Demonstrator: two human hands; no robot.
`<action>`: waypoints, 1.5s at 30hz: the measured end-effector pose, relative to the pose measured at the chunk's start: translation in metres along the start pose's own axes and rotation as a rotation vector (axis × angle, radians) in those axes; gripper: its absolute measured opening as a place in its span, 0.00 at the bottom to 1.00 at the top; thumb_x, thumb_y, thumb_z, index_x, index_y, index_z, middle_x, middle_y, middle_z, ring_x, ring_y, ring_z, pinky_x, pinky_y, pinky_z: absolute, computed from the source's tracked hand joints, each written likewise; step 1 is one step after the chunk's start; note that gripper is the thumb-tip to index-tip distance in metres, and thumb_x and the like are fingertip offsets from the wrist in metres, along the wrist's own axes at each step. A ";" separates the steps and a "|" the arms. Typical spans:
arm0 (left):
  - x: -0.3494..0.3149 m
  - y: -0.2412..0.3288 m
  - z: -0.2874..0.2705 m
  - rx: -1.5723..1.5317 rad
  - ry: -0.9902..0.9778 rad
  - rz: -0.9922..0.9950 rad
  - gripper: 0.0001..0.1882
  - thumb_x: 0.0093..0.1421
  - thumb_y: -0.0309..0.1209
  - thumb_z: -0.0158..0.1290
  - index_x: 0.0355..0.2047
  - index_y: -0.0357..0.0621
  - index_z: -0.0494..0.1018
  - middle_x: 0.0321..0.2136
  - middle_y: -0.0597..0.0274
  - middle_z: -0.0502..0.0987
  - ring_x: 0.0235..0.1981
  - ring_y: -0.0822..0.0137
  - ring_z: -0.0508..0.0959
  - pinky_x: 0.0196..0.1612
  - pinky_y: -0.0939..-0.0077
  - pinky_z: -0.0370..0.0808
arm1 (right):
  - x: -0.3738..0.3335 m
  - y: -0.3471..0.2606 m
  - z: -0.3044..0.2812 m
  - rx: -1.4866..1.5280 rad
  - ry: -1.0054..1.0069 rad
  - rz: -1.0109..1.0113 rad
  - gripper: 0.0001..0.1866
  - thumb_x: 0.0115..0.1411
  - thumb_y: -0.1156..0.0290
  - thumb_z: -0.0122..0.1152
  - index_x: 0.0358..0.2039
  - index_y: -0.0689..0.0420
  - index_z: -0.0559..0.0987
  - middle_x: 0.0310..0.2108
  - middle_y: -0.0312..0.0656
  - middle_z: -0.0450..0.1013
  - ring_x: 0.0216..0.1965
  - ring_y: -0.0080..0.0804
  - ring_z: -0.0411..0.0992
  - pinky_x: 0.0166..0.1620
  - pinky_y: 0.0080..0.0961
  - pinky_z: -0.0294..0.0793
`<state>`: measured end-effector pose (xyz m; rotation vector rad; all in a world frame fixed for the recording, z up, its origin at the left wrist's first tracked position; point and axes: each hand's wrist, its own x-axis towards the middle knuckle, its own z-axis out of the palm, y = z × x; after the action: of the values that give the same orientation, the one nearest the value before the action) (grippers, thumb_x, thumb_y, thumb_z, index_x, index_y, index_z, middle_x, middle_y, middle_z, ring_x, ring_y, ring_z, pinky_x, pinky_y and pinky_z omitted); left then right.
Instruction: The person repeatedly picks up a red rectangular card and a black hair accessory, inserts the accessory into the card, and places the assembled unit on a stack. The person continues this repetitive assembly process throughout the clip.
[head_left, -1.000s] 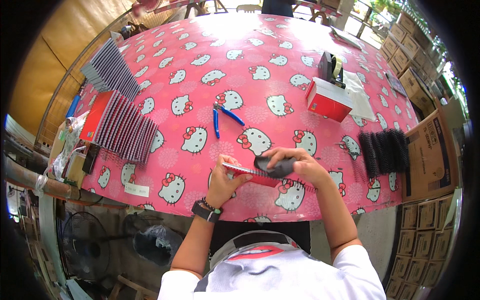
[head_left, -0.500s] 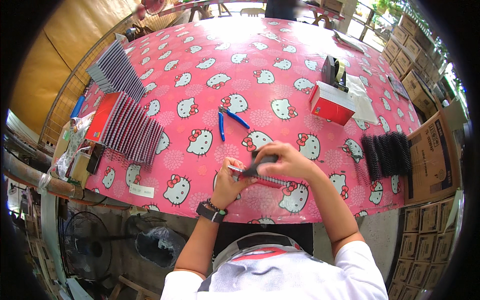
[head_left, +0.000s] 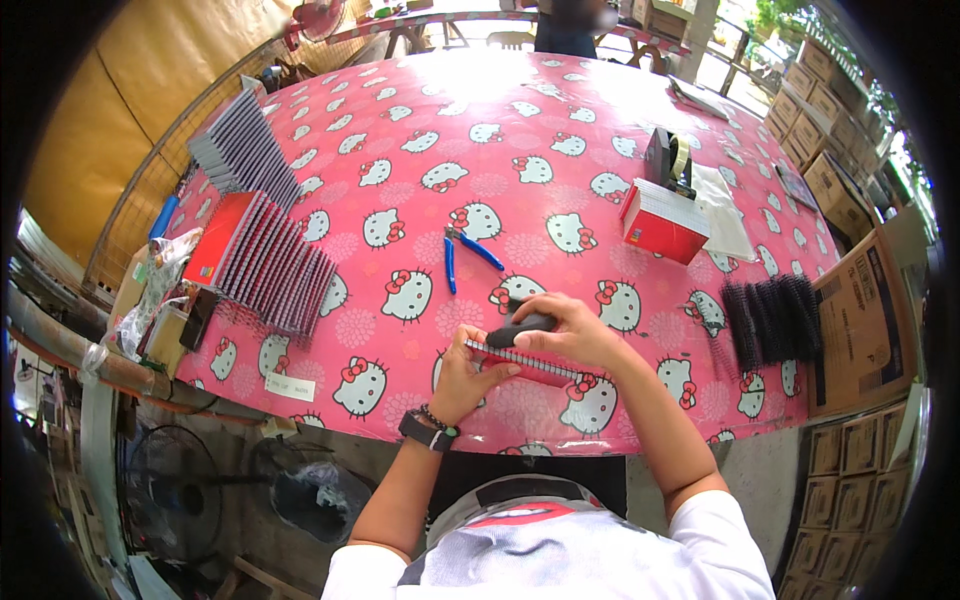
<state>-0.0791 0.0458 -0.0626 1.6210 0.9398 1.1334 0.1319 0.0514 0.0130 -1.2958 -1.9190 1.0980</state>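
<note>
Red is showing on the notebook (head_left: 548, 372), held just at the near side of the patterned pink surface (head_left: 347, 225), its spiral spine (head_left: 535, 360) facing up. The left hand's (head_left: 464, 380) grip is narrow, pinching the notebook's left end; the right hand's (head_left: 572, 332) is curling around a dark tool (head_left: 508, 338) — its exact kind unclear — at the spine. Working well here probably means bracing that end firmly, moving the tool evenly along the coil and sparing the cover. Beyond the notebook, blue-handled cutters (head_left: 450, 262) are lying open; left of it, bound notebooks (head_left: 260, 265) are standing stacked; right of it, black coils (head_left: 775, 325) are resting.
</note>
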 end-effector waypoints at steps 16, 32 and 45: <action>0.011 0.063 0.008 -0.289 0.103 0.182 0.09 0.54 0.18 0.59 0.35 0.37 0.72 0.34 0.63 0.73 0.35 0.75 0.72 0.39 0.80 0.70 | -0.022 -0.053 0.027 0.107 0.456 -0.277 0.11 0.55 0.75 0.63 0.40 0.60 0.76 0.31 0.43 0.73 0.31 0.32 0.74 0.36 0.23 0.73; -0.003 0.066 -0.007 -0.350 0.142 0.201 0.12 0.54 0.15 0.58 0.37 0.38 0.70 0.34 0.61 0.73 0.34 0.76 0.73 0.37 0.83 0.73 | -0.013 -0.074 0.039 -0.226 0.445 -0.476 0.07 0.53 0.74 0.62 0.31 0.62 0.74 0.28 0.44 0.69 0.32 0.44 0.68 0.35 0.36 0.69; 0.052 0.190 -0.261 0.455 1.036 0.411 0.30 0.67 0.52 0.40 0.45 0.33 0.71 0.41 0.47 0.74 0.44 0.52 0.71 0.49 0.59 0.64 | -0.039 -0.057 -0.010 -0.166 0.513 -0.206 0.25 0.55 0.65 0.64 0.52 0.62 0.71 0.47 0.49 0.72 0.49 0.44 0.68 0.54 0.34 0.65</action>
<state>-0.2985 0.1051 0.1729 1.5780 1.6391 2.2761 0.1283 0.0068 0.0668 -1.2786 -1.7218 0.4524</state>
